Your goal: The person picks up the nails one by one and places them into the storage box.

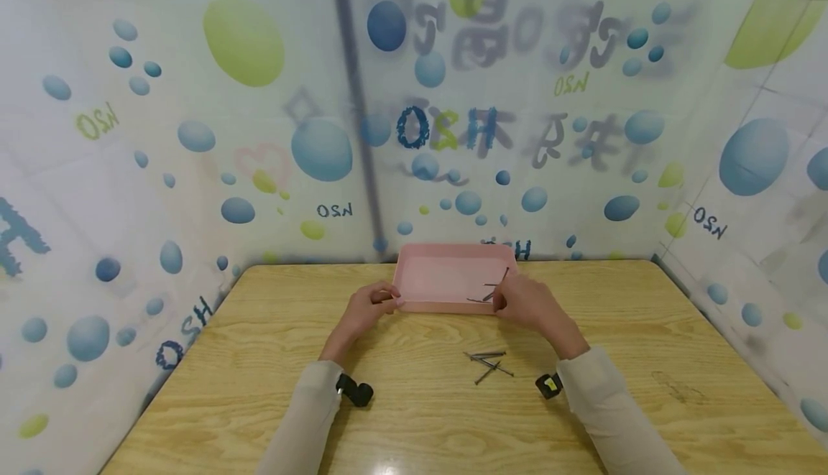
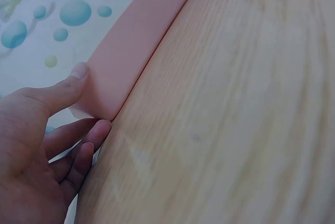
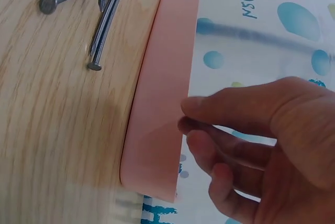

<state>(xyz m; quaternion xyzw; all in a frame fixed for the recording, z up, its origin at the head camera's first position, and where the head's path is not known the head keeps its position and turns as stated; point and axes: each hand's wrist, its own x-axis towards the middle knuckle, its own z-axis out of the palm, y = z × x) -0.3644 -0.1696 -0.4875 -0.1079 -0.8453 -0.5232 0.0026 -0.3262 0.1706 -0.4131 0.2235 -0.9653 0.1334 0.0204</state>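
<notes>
A shallow pink tray [image 1: 440, 274] stands at the table's far edge. My left hand [image 1: 364, 311] holds its near left corner. In the left wrist view the thumb lies against the tray wall [image 2: 125, 56] near the rim, fingers curled at the bottom corner. Over the near right rim is my right hand [image 1: 527, 302], thumb and fingertips drawn together; the right wrist view shows no nail between them. Several dark nails [image 1: 489, 295] lie inside the tray beside that hand, partly hidden by it. More nails [image 3: 109, 20] lie crossed on the table in front of the tray.
The wooden table [image 1: 414, 417] carries the tray and the loose nails. A patterned curtain [image 1: 323, 101] with blue and green ovals hangs right behind the tray and along both sides. A small black camera [image 1: 356, 391] is on the left wrist, another [image 1: 549, 386] on the right.
</notes>
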